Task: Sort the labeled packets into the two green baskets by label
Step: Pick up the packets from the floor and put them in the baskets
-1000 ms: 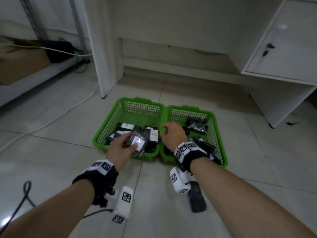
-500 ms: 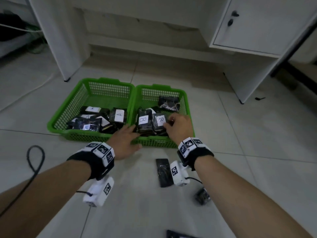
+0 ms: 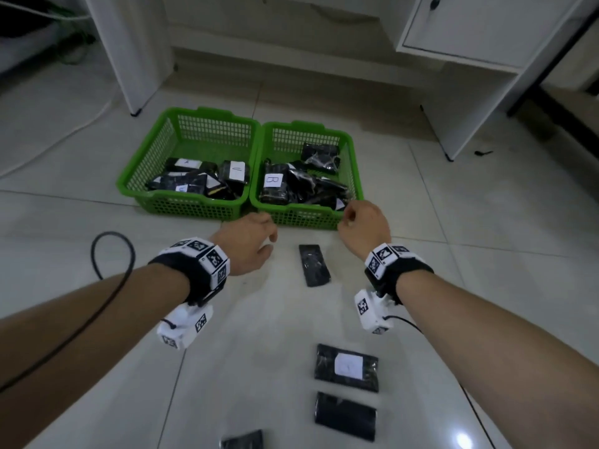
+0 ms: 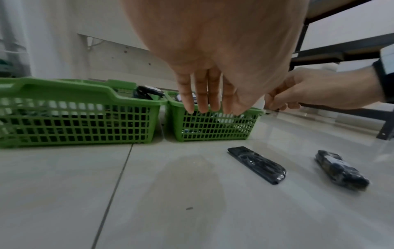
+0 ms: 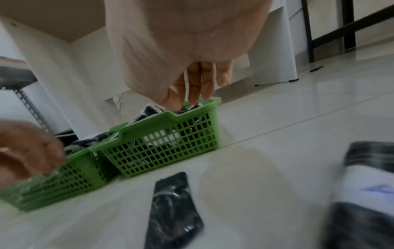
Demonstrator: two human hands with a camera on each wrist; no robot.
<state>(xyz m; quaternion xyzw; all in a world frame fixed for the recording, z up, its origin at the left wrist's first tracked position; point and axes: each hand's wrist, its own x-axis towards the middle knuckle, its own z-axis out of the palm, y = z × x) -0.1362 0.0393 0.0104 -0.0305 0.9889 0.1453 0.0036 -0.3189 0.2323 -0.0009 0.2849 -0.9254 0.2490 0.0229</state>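
Observation:
Two green baskets stand side by side on the tiled floor. The left basket point(image 3: 147, 163) holds black packets labelled A, the right basket point(image 3: 353, 163) holds packets labelled B. Loose black packets lie on the floor: one point(image 3: 313, 264) between my hands, a labelled one point(image 3: 346, 367) nearer me, a plain one point(image 3: 345, 415) below it, another point(image 3: 243, 441) at the bottom edge. My left hand point(image 3: 249, 244) hovers empty in front of the baskets, fingers straight point(image 4: 202, 94). My right hand point(image 3: 359, 218) hangs at the right basket's front rim, fingers relaxed point(image 5: 196, 87), holding nothing.
A white desk leg point(image 3: 129, 50) stands behind the left basket, and a white cabinet point(image 3: 470, 59) stands to the right. A black cable point(image 3: 110, 254) loops on the floor at the left. A white cord point(image 3: 64, 137) runs along the far-left tiles.
My left hand dropped its packet into the left basket and drew back. My right hand pulled out of the right basket to its front rim. My view tilted down, showing more floor packets.

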